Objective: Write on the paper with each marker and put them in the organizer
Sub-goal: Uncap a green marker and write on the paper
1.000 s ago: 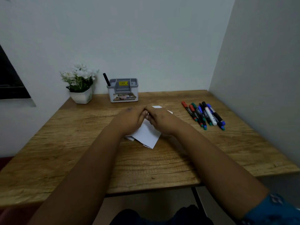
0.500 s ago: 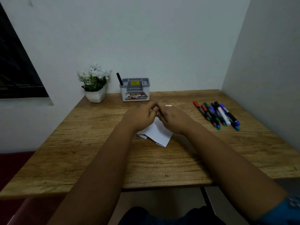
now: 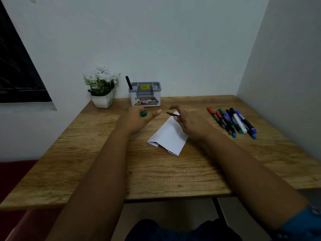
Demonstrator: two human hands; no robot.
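Observation:
A folded white paper (image 3: 169,135) lies at the middle of the wooden table (image 3: 156,171). My right hand (image 3: 190,123) holds an uncapped marker (image 3: 172,114) over the paper's far end, tip pointing left. My left hand (image 3: 137,119) is to the left of the paper and pinches the green cap (image 3: 143,113) in its fingers. Several capped markers (image 3: 231,121) lie side by side on the right of the table. The grey organizer (image 3: 145,94) stands at the back against the wall with one black marker (image 3: 128,82) upright in its left slot.
A white pot of white flowers (image 3: 102,87) sits at the back left beside the organizer. Walls close the table at the back and on the right. A dark window (image 3: 17,66) is on the left.
My hands were together over the paper; they have now pulled apart, the green cap off in my left hand and the bare marker in my right. The camera view shifted left.

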